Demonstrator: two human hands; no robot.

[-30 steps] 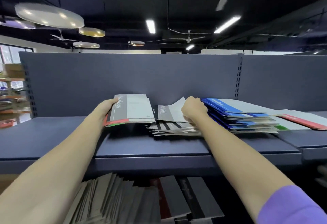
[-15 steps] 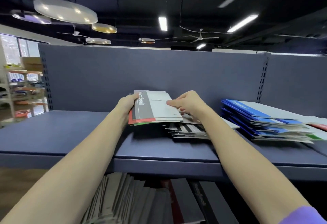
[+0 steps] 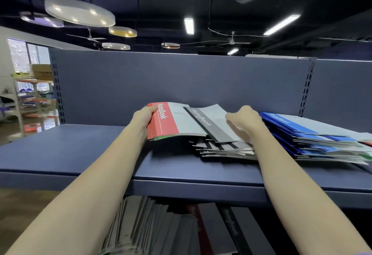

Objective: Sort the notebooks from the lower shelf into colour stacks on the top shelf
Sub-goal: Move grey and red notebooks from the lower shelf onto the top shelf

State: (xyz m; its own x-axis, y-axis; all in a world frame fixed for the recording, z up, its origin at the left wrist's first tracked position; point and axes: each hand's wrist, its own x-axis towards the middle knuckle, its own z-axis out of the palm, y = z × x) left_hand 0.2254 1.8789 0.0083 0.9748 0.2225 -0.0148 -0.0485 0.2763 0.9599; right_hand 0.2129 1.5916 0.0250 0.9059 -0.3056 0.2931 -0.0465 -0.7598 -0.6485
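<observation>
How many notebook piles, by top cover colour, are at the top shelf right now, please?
Red-topped bundle, held in the left hand: 1
Grey stack: 1
Blue stack: 1
Total: 3

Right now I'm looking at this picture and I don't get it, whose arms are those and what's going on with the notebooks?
No machine here: a person wears a camera on the head, so you see their own bare arms reaching forward. The left hand holds a small bundle with a red-spined notebook on top. The right hand grips a black-spined notebook over the black-and-grey stack on the top shelf. A blue stack lies to the right. More notebooks stand on the lower shelf.
</observation>
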